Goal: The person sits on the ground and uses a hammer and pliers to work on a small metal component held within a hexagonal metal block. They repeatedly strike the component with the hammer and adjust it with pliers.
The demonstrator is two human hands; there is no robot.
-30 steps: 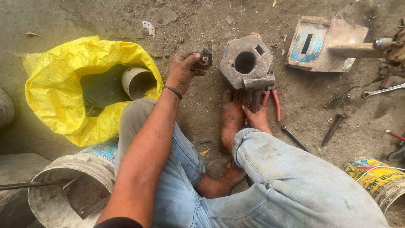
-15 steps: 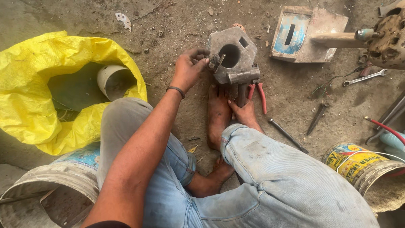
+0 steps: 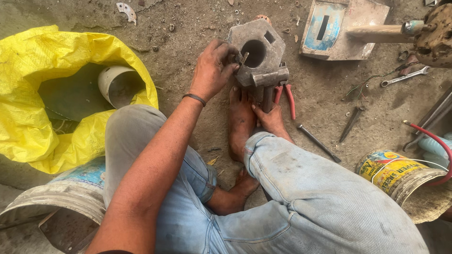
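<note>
A grey metal block (image 3: 263,44) with a round hole stands on the dirt floor in front of my bare feet. My left hand (image 3: 213,69) is at the block's left edge and pinches a small dark metal piece (image 3: 241,58) at the rim of the hole. My right hand (image 3: 272,117) comes out from behind my knee and grips the handle of a hammer (image 3: 268,77), whose head rests against the block's near side. Red-handled pliers (image 3: 288,98) lie just right of the hammer.
A yellow sack (image 3: 33,108) with a white pipe piece (image 3: 117,84) lies at the left. Buckets (image 3: 56,202) stand at the lower left and a paint tin (image 3: 391,171) at the right. A metal rod (image 3: 318,143), a spanner (image 3: 405,76) and a blue-grey box (image 3: 336,28) lie around.
My left hand has carried the small metal piece from the left over to the block's hole. My right hand has stayed on the hammer. The view has shifted and moved closer.
</note>
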